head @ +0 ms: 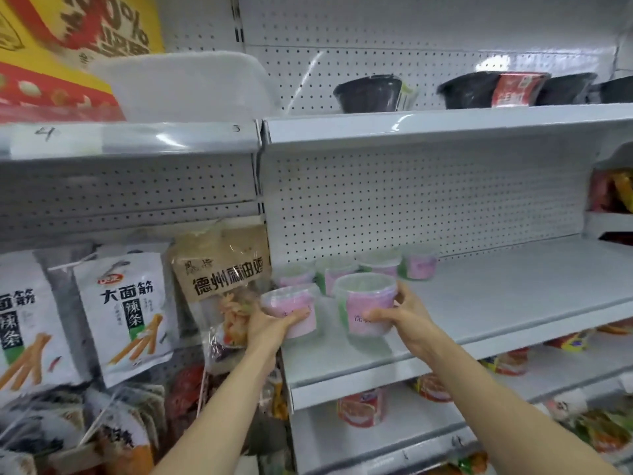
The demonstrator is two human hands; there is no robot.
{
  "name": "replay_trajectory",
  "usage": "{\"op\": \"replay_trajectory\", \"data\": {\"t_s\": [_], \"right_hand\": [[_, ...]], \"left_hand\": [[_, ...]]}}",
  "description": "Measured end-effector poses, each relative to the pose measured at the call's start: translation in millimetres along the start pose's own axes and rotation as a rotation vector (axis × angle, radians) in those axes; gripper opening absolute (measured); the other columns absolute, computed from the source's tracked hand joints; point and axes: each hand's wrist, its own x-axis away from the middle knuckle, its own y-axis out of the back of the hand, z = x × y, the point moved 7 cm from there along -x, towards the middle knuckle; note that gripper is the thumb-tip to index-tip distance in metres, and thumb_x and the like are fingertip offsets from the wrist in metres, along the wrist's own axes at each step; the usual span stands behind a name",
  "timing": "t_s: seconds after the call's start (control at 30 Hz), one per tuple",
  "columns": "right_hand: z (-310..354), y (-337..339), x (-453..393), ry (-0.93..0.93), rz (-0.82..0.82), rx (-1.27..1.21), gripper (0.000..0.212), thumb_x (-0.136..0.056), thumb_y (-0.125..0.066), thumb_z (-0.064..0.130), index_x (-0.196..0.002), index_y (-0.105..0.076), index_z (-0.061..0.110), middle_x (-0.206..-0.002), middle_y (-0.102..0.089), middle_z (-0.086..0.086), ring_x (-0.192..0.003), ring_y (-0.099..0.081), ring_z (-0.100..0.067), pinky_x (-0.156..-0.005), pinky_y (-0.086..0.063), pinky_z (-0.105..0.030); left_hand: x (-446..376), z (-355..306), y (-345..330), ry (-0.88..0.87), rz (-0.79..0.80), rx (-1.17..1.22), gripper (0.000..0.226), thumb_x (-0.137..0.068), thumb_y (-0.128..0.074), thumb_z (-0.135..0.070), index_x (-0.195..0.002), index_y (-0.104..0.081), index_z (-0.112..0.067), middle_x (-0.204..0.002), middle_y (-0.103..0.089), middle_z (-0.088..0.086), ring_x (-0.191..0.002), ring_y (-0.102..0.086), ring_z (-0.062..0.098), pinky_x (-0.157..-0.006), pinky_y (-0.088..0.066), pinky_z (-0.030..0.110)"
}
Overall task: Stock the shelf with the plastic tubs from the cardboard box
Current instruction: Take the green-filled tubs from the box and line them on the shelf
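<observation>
1. Both hands were busy: the left hand [270,329] curled under and around one plastic tub [291,311], and the right hand [404,315] wrapped around a second tub [366,303], thumb on the front label, fingers round the far side.
2. Both tubs stood upright, long axis vertical, clear lids up, pink labels facing the camera. The right one looked like it was sitting on the shelf [496,303]; the left one was at the shelf's left edge, and I couldn't tell if it touched down or was a bit lifted.
3. Just beyond the hands, a row of tubs [376,265] stood against the pegboard back, also upright. I counted four there, so six tubs total, though that row was blurry.
4. To the right of the right hand, the shelf ran on as bare white metal.
5. Left of the left hand hung snack bags [120,313] on pegs; three white ones with that noodle-stick print were readable, plus a brownish bag [222,269] right beside the left tub.
6. Up above the hands, black bowls [370,94] sat on the higher shelf, four that I could make out.
</observation>
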Motion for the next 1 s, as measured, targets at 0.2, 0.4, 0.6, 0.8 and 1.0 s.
{"op": "replay_trajectory", "data": {"t_s": [0.2, 0.4, 0.6, 0.8, 1.0], "right_hand": [[-25, 8, -41, -0.035, 0.027, 0.010, 0.086, -0.046, -0.088, -0.009, -0.122, -0.055, 0.016, -0.110, -0.067, -0.002, -0.106, -0.062, -0.021, -0.081, -0.057, -0.034], [-51, 16, -71, -0.089, 0.011, 0.026, 0.082, -0.041, -0.091, -0.004, -0.111, -0.059, 0.026, -0.113, -0.067, -0.004, -0.109, -0.062, -0.025, -0.095, -0.052, -0.046], [-58, 13, -91, -0.073, 0.019, 0.026, 0.077, -0.052, -0.082, -0.013, -0.112, -0.058, 0.027, -0.116, -0.065, -0.005, -0.111, -0.060, -0.025, -0.098, -0.050, -0.046], [-62, 8, -96, -0.054, 0.019, 0.020, 0.090, -0.043, -0.082, -0.002, -0.124, -0.053, 0.025, -0.121, -0.063, -0.004, -0.112, -0.059, -0.023, -0.095, -0.052, -0.044], [-60, 6, -99, -0.036, 0.009, 0.059, 0.084, -0.053, -0.084, -0.010, -0.122, -0.052, 0.025, -0.117, -0.064, 0.000, -0.108, -0.060, -0.018, -0.093, -0.052, -0.039]], "left_hand": [[-17, 2, -26, -0.106, -0.099, -0.082, 0.084, -0.049, -0.099, -0.021, -0.118, -0.050, -0.022, -0.107, -0.065, -0.005, -0.098, -0.064, 0.016, -0.088, -0.053, 0.032], [-35, 15, -36, -0.199, -0.207, -0.185, 0.103, -0.035, -0.098, -0.044, -0.124, -0.053, -0.020, -0.115, -0.067, -0.002, -0.109, -0.064, 0.022, -0.096, -0.053, 0.045], [-40, 12, -38, -0.260, -0.221, -0.229, 0.095, -0.043, -0.101, -0.026, -0.121, -0.045, -0.024, -0.122, -0.061, 0.002, -0.113, -0.060, 0.023, -0.100, -0.050, 0.044], [-42, 11, -39, -0.271, -0.207, -0.237, 0.102, -0.047, -0.100, -0.021, -0.132, -0.044, -0.015, -0.116, -0.056, -0.003, -0.115, -0.058, 0.024, -0.103, -0.048, 0.046], [-49, 21, -36, -0.261, -0.180, -0.225, 0.104, -0.042, -0.101, -0.027, -0.129, -0.044, -0.025, -0.123, -0.060, -0.002, -0.114, -0.060, 0.018, -0.101, -0.051, 0.045]]}}
